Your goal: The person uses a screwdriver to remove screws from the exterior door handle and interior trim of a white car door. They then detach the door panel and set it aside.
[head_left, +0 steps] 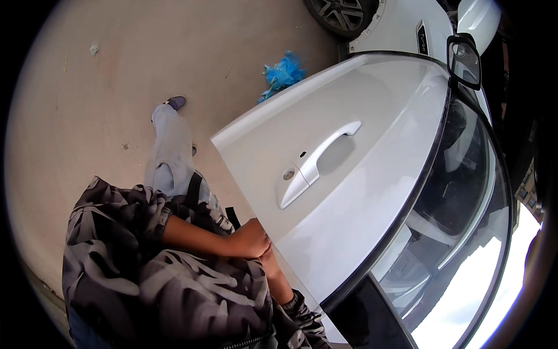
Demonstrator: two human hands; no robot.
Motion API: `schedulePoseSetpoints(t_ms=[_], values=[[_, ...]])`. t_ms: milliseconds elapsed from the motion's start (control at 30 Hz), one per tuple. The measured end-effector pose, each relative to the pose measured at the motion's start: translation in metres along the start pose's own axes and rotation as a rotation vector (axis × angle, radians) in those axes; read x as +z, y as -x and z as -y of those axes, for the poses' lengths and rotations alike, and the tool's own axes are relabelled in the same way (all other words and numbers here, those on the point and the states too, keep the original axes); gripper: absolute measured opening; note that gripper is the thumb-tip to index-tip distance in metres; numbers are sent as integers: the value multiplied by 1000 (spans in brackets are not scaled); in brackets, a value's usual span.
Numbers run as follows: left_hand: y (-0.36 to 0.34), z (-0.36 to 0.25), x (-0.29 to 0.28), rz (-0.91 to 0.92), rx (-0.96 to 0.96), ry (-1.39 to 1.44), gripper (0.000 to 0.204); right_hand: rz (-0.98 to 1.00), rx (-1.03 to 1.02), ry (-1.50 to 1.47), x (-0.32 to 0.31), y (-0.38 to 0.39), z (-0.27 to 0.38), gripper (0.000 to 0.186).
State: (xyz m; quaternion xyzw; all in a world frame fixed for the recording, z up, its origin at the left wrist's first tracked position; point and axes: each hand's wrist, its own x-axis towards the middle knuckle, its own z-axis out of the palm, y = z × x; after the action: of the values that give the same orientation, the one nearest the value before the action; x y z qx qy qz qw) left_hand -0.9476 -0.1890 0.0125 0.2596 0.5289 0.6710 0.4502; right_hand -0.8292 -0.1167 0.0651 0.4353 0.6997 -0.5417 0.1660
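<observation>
A white car door (349,168) fills the right half, with its handle (331,145), a round lock and a small dark opening beside it. My left hand (250,238) is closed at the door's near lower-left edge, reaching in from a camouflage sleeve. My right hand (270,262) is just below it, touching it and partly hidden by it. Whether they grip the edge, each other or a small object is hard to make out.
A bunched blue plastic item (282,75) lies on the tan floor (93,116) beside the door. Beyond are a wheel (343,14), white bodywork (395,29) and a side mirror (465,61). My legs and shoe (174,103) are at centre left; the door window (447,168) is at right.
</observation>
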Motion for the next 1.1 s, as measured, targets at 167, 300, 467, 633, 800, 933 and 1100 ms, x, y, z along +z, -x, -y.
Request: schedulePoseSetpoints(t_ms=[167,300,467,633,800,933,1100], values=[[-14,-8,-22,151,-232,236,16,207,169,-210,-2,-24,5,12],[-13,18,-13,254,-297,274,23,29,115,-179,10,-19,-5,13],[-10,32,-13,484,-502,251,20,-289,-139,-59,39,-23,-57,28],[3,74,-15,667,-442,-149,22,-407,-31,38,70,-44,-133,26],[20,88,-26,762,-322,-345,28,-572,-127,137,116,-97,-245,32],[16,94,-31,953,-380,-352,31,-251,446,126,129,-97,-334,31],[12,93,-39,994,-393,-354,32,-266,932,-450,137,-40,-406,14]])
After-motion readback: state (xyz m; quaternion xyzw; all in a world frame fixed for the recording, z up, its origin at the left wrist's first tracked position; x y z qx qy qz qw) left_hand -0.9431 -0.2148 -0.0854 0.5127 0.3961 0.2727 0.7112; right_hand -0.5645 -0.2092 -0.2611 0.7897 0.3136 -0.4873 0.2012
